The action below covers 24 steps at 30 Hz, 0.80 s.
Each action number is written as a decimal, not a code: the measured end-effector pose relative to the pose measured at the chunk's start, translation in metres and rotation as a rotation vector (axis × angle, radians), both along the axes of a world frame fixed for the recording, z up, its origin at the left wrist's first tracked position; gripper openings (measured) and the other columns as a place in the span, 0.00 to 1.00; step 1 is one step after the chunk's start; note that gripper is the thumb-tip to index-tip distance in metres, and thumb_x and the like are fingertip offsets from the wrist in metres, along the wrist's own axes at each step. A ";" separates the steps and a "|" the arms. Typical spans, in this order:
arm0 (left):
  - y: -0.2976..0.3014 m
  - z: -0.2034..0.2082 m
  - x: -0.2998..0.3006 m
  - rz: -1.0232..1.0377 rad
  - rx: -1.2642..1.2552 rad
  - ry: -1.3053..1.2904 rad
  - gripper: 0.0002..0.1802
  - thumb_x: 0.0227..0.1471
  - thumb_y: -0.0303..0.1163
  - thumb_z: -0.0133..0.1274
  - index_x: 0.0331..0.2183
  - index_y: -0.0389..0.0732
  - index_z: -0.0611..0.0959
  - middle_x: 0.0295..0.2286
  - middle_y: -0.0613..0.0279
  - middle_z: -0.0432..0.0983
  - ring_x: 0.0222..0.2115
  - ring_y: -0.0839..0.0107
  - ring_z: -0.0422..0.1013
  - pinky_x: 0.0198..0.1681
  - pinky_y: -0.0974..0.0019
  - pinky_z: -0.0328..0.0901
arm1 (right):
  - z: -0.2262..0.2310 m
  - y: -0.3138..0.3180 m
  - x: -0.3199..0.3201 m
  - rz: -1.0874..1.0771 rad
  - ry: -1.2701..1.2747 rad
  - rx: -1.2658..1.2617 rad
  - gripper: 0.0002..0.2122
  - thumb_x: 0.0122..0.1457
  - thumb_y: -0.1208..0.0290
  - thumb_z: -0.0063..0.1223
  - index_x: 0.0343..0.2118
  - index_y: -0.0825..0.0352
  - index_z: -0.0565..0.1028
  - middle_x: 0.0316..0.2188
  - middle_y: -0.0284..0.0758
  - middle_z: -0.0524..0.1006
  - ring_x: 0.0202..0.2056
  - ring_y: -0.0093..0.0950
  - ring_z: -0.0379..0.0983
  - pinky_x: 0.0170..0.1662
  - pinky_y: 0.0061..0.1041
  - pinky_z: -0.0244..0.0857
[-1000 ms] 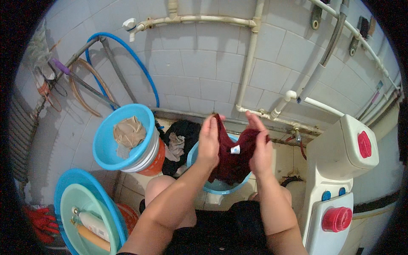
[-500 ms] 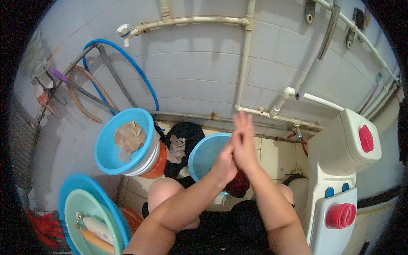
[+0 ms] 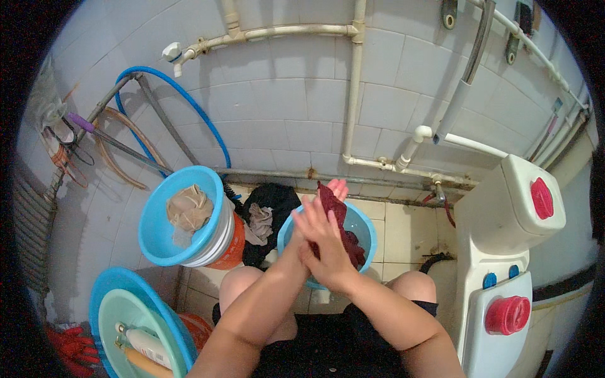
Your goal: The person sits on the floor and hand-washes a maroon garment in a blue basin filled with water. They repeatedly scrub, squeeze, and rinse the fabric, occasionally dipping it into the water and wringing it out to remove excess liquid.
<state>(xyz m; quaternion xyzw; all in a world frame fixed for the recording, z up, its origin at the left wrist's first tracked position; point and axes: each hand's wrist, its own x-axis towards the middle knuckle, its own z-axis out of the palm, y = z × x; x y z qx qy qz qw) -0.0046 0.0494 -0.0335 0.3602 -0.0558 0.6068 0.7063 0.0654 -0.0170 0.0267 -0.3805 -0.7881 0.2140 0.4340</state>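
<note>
A dark red cloth (image 3: 334, 205) is pressed between my two palms, its lower end hanging down into a light blue basin (image 3: 372, 249) on the floor. My right hand (image 3: 322, 246) lies across the front with its fingers pointing up. Behind it, partly hidden, my left hand (image 3: 299, 238) backs the cloth, and its fingertips show past the cloth's upper end. Both hands are above the basin's near left side, between my knees.
At left, a blue basin (image 3: 151, 242) holding a beige cloth sits on stacked buckets. Dark clothing (image 3: 277, 205) lies beside it. Nearer stands a green basin (image 3: 110, 309) with bottles. A white container (image 3: 491, 217) with red caps is at right; pipes (image 3: 353, 94) line the wall.
My hands have moved down and left, from pressed together to holding the dark red cloth between them. The cloth, earlier mostly behind my wrists, now rises above the basin. The view has shifted slightly.
</note>
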 end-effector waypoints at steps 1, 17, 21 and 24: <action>-0.018 -0.005 0.021 0.217 -0.004 -0.268 0.32 0.56 0.46 0.34 0.58 0.41 0.51 0.59 0.58 0.43 0.59 0.63 0.43 0.61 0.62 0.37 | 0.003 -0.003 -0.003 0.117 -0.069 -0.063 0.22 0.53 0.72 0.42 0.54 0.61 0.63 0.60 0.41 0.50 0.62 0.42 0.39 0.60 0.45 0.31; -0.025 0.063 -0.010 0.406 -0.593 0.278 0.17 0.57 0.41 0.42 0.39 0.38 0.73 0.36 0.62 0.73 0.37 0.69 0.69 0.44 0.63 0.62 | 0.015 0.062 0.062 0.185 0.933 -0.452 0.27 0.63 0.52 0.25 0.56 0.68 0.56 0.58 0.37 0.56 0.58 0.33 0.51 0.56 0.32 0.50; -0.013 0.048 -0.003 0.361 -0.668 0.303 0.19 0.56 0.49 0.41 0.38 0.44 0.73 0.29 0.67 0.71 0.27 0.72 0.67 0.36 0.69 0.64 | 0.013 0.018 0.020 0.193 0.292 -0.238 0.24 0.59 0.57 0.35 0.54 0.67 0.61 0.58 0.38 0.57 0.62 0.34 0.40 0.61 0.37 0.33; 0.001 -0.033 -0.027 -0.070 -0.316 -0.220 0.24 0.56 0.52 0.37 0.47 0.46 0.68 0.42 0.62 0.67 0.41 0.72 0.65 0.43 0.67 0.62 | 0.016 -0.007 -0.009 0.141 -0.109 0.023 0.20 0.52 0.72 0.44 0.51 0.59 0.66 0.59 0.35 0.54 0.62 0.40 0.38 0.60 0.48 0.28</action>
